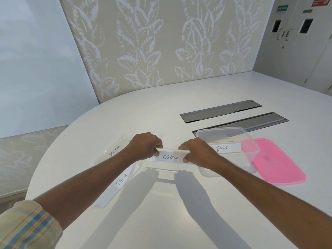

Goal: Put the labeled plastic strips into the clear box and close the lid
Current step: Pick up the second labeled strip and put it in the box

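Plaid sleeve cuff [27,225] sits at bottom left, nearest the lens, rolled up on the left forearm. Both bare forearms reach forward over the white surface [161,212] and throw hard shadows on it.

Left to right:
- ZEBRA strip [112,150]: clear plastic strip with a handwritten label, lying on the surface at far left, angled, partly behind the left wrist.
- PANDA strip [119,182]: lying on the surface just below it, running diagonally under the left forearm.
- left hand [146,146]: closed on the left end of the OSTRICH strip [170,156], thumb on the near face, fingers over the top edge.
- OSTRICH strip: held level between both hands, label facing the camera, its shadow on the surface below it.
- right hand [195,152]: closed on the right end of the same strip, same pinch.
- clear box [228,135]: open, just right of the right hand, with the BEAR strip [224,148] inside it.
- pink lid [280,166]: flat on the surface, touching the box's right side, partly under it.

Two grey cable hatches [233,115] are set into the surface behind the box.
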Demonstrator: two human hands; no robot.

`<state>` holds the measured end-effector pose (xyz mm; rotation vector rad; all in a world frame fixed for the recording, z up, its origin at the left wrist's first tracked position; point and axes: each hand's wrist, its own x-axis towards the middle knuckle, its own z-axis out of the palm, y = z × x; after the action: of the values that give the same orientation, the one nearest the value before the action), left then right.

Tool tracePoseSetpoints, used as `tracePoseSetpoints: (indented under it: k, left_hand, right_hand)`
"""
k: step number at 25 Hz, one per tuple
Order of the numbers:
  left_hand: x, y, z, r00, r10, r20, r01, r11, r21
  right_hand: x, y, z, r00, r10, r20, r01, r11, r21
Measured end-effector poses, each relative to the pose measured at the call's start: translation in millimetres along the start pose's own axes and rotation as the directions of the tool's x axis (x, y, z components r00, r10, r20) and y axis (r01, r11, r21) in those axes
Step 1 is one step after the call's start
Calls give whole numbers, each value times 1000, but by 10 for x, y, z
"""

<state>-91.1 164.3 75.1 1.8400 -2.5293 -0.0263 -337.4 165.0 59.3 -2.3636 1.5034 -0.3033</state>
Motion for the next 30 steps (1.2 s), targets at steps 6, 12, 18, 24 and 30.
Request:
tracePoseSetpoints:
  k: [6,12,18,24,30]
  left_hand:
    - [97,309,-313,995,12,-97,-3,996,86]
    - [395,747,-472,987,63,-145,-44,991,129]
    - [790,1243,-506,983,112,-145,-95,989,115]
    - [1132,1639,-301,984,138,-114,-127,987,101]
    - [1402,1857,-27,986,152,-69,-145,984,102]
  right_hand:
    - [43,256,-528,1000,2,-30,-1,1000,20]
    - [-45,630,-952,996,51,-76,-48,998,44]
    - [-136,1127,-1188,989,97,-113,-92,994,53]
    - [-174,1632,-1184,978,165,-125,-159,986,56]
    - [-118,2031,-1106,982,179,-58,-175,983,61]
